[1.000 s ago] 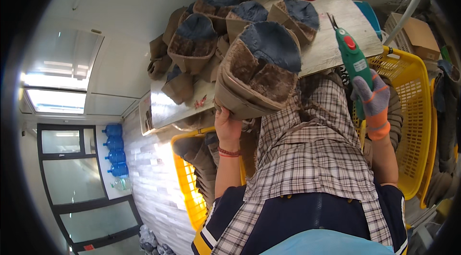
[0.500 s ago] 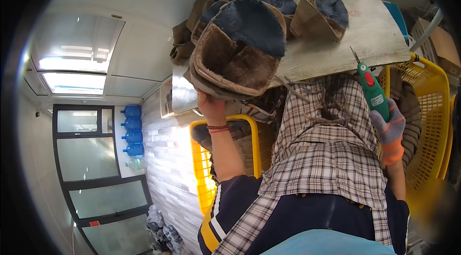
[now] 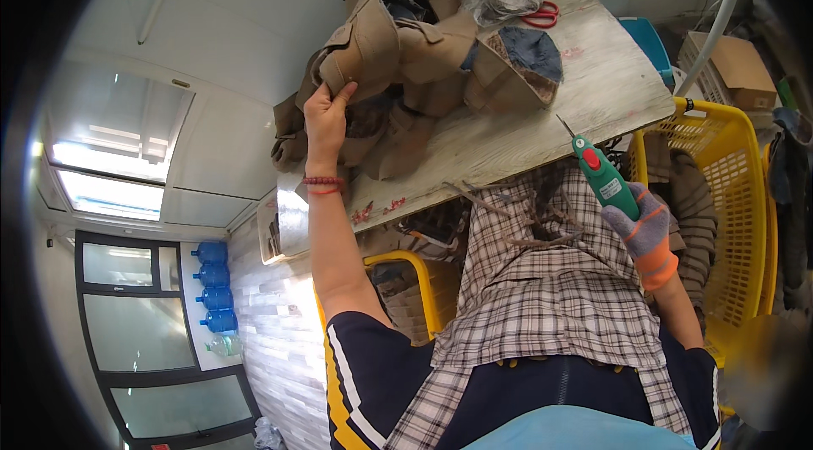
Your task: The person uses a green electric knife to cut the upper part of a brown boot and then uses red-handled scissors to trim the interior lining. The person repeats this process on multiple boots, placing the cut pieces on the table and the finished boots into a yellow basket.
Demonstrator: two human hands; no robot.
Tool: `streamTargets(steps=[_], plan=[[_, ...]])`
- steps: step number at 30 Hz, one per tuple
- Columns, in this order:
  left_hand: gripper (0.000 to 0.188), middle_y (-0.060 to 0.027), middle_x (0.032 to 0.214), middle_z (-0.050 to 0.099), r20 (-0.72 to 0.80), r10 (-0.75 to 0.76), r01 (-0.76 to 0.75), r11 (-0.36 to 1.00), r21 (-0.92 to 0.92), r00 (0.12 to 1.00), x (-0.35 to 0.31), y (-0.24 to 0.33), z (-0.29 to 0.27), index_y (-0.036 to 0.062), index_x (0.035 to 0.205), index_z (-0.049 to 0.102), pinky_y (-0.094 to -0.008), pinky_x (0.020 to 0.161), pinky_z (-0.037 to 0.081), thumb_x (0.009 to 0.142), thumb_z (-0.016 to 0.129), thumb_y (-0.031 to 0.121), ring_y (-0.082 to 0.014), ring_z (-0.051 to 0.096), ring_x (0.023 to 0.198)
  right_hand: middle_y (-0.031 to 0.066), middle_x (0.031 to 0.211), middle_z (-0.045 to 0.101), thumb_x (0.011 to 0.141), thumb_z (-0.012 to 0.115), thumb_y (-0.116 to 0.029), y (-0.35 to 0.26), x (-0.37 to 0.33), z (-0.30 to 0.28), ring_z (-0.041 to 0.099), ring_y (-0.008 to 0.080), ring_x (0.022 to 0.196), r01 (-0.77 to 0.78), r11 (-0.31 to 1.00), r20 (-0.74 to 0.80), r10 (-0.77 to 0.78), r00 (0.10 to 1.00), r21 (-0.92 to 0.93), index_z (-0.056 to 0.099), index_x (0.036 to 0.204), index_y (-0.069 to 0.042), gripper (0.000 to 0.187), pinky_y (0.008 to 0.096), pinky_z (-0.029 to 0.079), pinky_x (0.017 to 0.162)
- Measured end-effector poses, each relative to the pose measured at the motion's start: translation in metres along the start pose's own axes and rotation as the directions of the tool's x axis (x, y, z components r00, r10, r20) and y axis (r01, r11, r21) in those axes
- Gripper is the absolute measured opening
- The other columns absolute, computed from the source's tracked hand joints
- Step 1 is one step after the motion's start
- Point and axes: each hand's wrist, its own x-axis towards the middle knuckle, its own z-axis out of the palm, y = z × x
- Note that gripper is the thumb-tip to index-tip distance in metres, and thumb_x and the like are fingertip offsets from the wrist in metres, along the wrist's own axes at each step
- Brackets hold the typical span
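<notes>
At the far left of the table, my bare left hand (image 3: 326, 124) pinches the lower edge of a tan cap (image 3: 368, 39) between thumb and fingers. Its outer side faces me, held up over a pile of similar caps (image 3: 440, 48). One fleece-lined cap (image 3: 512, 69), with dark blue lining inside, lies at the pile's right side. My right hand (image 3: 635, 226), in a grey and orange glove, is closed round a green handheld tool (image 3: 603, 179) with a red button. The tool's thin metal tip points up and left, near the table's front edge, touching nothing.
The worn wooden table (image 3: 610, 77) carries red-handled scissors (image 3: 542, 16) and a clear plastic bag (image 3: 501, 0) at the back. Yellow baskets stand on the right (image 3: 745, 187) and below the table's left side (image 3: 432, 289). Blue water bottles (image 3: 212, 275) line the left wall.
My left hand has moved up and left, away from me, with the cap, which has turned from showing its fleece inside to showing its tan outside. My right hand still holds the green tool.
</notes>
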Motion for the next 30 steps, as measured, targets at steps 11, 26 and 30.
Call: streamTargets(steps=[11,26,30], plan=[[0.038,-0.0117,0.125,0.058,-0.499,-0.323,-0.282,0.532,-0.798,0.804,-0.068,0.043,-0.052,0.0015,0.125,0.053,-0.0504,0.101,0.041,0.096,0.053,0.026,-0.0303,0.054,0.116,0.0119,0.074,0.067,0.071,0.081,-0.038,-0.010,0.039,0.021,0.065,0.0171,0.060,0.327,0.892,0.083,-0.317,0.945,-0.312,0.062,0.104,0.001,0.054,0.0281,0.051,0.057],[0.034,-0.0207,0.125,0.057,0.358,-0.501,0.204,-0.336,-0.920,0.788,-0.119,0.042,0.003,-0.0044,0.122,0.051,-0.0490,0.100,0.042,0.098,0.045,0.019,-0.0338,0.054,0.116,0.0080,0.070,0.062,0.057,0.086,-0.042,-0.041,0.053,0.008,0.059,0.0243,0.057,0.788,0.249,0.279,-0.841,0.464,-0.563,0.065,0.096,-0.003,0.059,0.0331,0.046,0.052],[0.031,-0.0195,0.120,0.060,0.375,-0.571,0.243,-0.295,-0.924,0.730,-0.109,0.043,0.020,-0.0028,0.119,0.053,-0.0480,0.098,0.045,0.098,0.044,0.018,-0.0334,0.057,0.112,0.0079,0.066,0.061,0.058,0.085,-0.043,-0.041,0.050,0.001,0.058,0.0245,0.054,0.762,0.275,0.304,-0.797,0.522,-0.587,0.066,0.095,-0.003,0.057,0.0333,0.046,0.050]])
